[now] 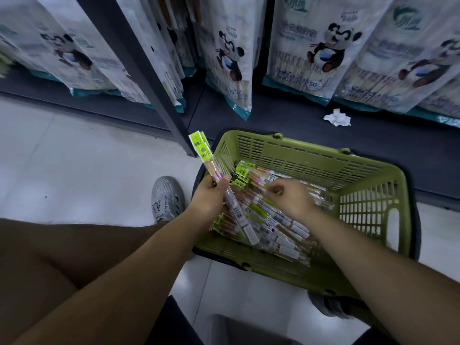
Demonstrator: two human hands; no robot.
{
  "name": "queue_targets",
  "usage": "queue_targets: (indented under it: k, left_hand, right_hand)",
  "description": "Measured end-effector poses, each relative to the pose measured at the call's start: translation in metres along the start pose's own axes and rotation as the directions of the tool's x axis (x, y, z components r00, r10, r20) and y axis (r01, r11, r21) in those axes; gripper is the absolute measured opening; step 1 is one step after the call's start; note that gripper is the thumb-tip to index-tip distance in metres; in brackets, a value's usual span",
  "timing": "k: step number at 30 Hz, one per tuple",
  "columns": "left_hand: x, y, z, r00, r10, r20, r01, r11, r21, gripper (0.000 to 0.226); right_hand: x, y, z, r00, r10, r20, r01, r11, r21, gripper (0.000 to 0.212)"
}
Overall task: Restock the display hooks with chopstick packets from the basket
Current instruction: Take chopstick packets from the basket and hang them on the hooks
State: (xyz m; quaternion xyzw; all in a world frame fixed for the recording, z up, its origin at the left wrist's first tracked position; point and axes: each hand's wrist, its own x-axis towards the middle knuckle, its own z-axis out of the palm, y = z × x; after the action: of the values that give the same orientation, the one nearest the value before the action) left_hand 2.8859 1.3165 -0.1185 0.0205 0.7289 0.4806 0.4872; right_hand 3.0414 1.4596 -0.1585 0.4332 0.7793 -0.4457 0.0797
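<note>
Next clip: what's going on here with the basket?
A person crouches over a green basket on the floor, in front of big panda bags. The left hand grips a few chopstick packets, which stick up past the basket's edge. The right hand reaches into the pile of packets in the basket with its fingers curled. It is unclear whether it has hold of one.
</note>
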Motion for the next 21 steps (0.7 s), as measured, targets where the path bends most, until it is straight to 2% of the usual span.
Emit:
queue_targets:
  k: [3,6,14,18,21]
  left_hand:
    - [0.001,-0.006,-0.005,1.000,-0.006,0.006,0.005,1.000,0.007,0.015]
    - [0.002,-0.013,-0.005,1.000,-0.022,-0.001,0.022,1.000,-0.002,0.021]
    - [0.009,-0.019,-0.002,1.000,-0.022,0.015,0.022,1.000,0.012,0.012]
    - [0.008,-0.019,-0.001,0.999,-0.026,0.018,0.026,0.999,0.021,0.011]
    - [0.008,-0.019,0.000,1.000,-0.030,0.009,0.029,0.999,0.022,0.010]
  right_hand:
    - [0.019,0.032,-0.006,0.997,0.063,-0.038,-0.072,0.936,-0.343,0.049]
    - [0.033,0.046,0.002,0.996,0.090,0.020,-0.069,0.878,-0.474,0.060]
    - [0.040,0.054,0.022,0.998,0.065,0.004,-0.054,0.854,-0.517,0.039]
    - [0.036,0.051,0.023,0.999,0.028,0.022,-0.012,0.848,-0.530,0.019]
    - [0.033,0.048,0.020,1.000,-0.008,-0.023,-0.006,0.831,-0.556,0.016]
